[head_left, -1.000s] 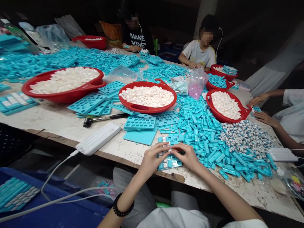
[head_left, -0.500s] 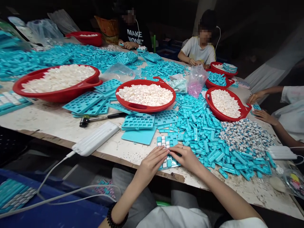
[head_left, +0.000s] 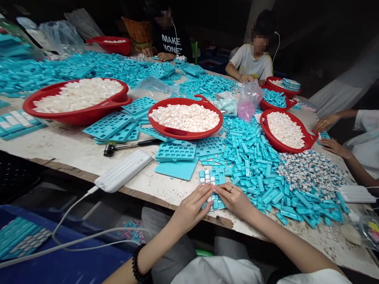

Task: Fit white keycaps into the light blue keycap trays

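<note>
A light-blue tray (head_left: pixel 220 178) with square sockets lies at the table's near edge, partly covered by my hands. Several small white square caps (head_left: pixel 207 176) and a few blue ones sit in its sockets. My left hand (head_left: pixel 192 205) reaches across the tray from the left, fingers stretched out side by side and thumb apart, fingertips touching a white piece. From the right, my right hand (head_left: pixel 234 200), with a ring, meets those fingertips in a pinch. The small piece between them is mostly hidden.
Loose blue strips (head_left: pixel 251 165) crowd the right side, beside a heap of small white-and-blue parts (head_left: pixel 314 169). Red basins (head_left: pixel 185 136) hold white pieces. A mallet (head_left: pixel 130 145), white power strip (head_left: pixel 124 171) and stacked trays (head_left: pixel 177 152) lie leftward. Co-workers (head_left: pixel 254 59) sit around.
The view has shifted slightly, so the table's things appear a little further right. My left thumb has come down over the tray's lower part. My fingertips still meet above the tray.
</note>
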